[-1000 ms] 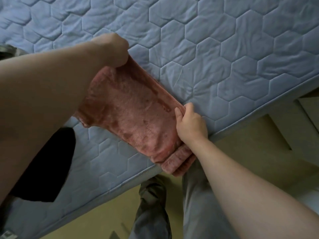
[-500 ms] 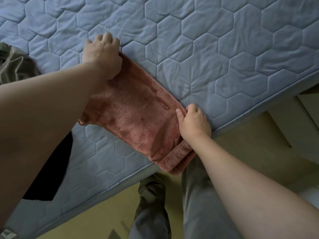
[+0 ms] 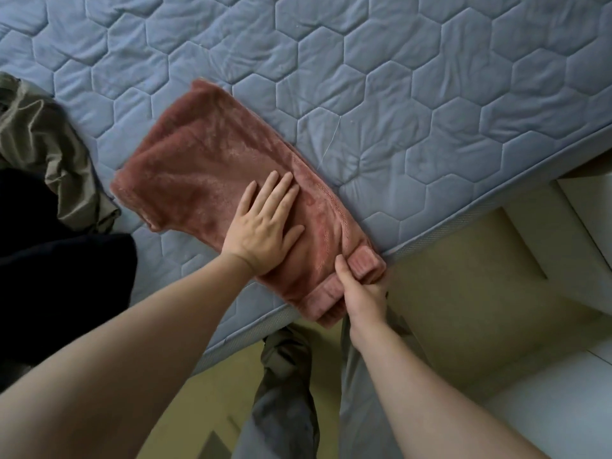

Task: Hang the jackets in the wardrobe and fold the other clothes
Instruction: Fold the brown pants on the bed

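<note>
Pink fleece garment (image 3: 205, 167) folded into a long strip at the near edge of the mattress (image 3: 414, 94), one end hanging just over. Left hand (image 3: 261, 226) spread flat on its middle, fingers straight, likely pinning the layers in place; right hand (image 3: 362, 291) pinching the ribbed cuff (image 3: 366, 265) at that end, probably to square it before the next fold.

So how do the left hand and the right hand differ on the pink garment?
The left hand lies flat, fingers straight, on the pink garment; the right hand pinches its ribbed cuff. The left hand is over the mattress, the right hand at its edge. Both touch the garment.
</note>
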A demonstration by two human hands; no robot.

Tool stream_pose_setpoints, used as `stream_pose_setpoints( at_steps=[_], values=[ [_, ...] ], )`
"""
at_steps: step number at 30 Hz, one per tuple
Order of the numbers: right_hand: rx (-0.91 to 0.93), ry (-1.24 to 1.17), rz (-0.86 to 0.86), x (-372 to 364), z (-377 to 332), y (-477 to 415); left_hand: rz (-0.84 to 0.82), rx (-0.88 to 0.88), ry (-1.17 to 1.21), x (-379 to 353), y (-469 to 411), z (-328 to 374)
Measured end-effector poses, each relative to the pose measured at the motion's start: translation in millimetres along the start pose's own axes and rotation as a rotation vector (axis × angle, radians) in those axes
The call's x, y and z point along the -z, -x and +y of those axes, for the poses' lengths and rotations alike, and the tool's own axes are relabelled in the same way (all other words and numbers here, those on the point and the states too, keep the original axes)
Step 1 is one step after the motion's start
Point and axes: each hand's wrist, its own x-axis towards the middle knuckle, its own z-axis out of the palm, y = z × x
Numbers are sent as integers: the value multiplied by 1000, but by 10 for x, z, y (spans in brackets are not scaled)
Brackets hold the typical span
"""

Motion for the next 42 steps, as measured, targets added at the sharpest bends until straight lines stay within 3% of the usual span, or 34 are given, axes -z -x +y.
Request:
stream_pose_setpoints(
  at_steps=[5,10,14,21,28,32,34,38,40,42],
  values=[
    [-81,-164,-40,44,-76,36,-39,40,-44,-118,-127,-13],
    [249,-166,-88,23,-331,249,3,95,6,-100,-198,65],
    [364,-120,-107,-2,-659,373,28,185,89,-34,-213,242],
    [473,42,54,343,-1414,443,33,452,300,69,-492,897],
    [692,337,230,577,-1673,628,-35,531,524,75,-722,1638],
    [741,423,229,510,-1731,721,154,541,765,246,-607,1403],
    [788,489,222,393,-1721,799,160,613,989,375,-543,1136],
    [880,639,211,-44,-1628,1028,-261,793,1926,788,-338,502],
    [923,629,112,-320,-1561,1113,-393,745,2205,986,-194,173],
    [906,537,-61,-556,-1473,1132,-379,699,2229,1136,-92,-84]
  ],
)
